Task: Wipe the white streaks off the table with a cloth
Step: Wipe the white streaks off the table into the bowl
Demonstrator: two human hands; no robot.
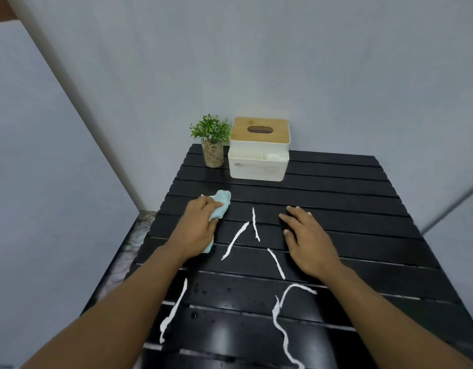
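Beside six white streaks [235, 241], left hand [200, 230] clutches one cloth [222, 200]; right hand [307, 241] lies flat.

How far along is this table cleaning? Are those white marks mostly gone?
Barely started, it seems. Done: nothing that shows. In hand: the left hand grips a light blue cloth on the black table beside the farthest white streaks; the right hand rests flat. Left: about six streaks, from mid-table to near edge.

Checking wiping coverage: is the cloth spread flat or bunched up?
Bunched up: the left hand grips the cloth in a wad, ends poking out.
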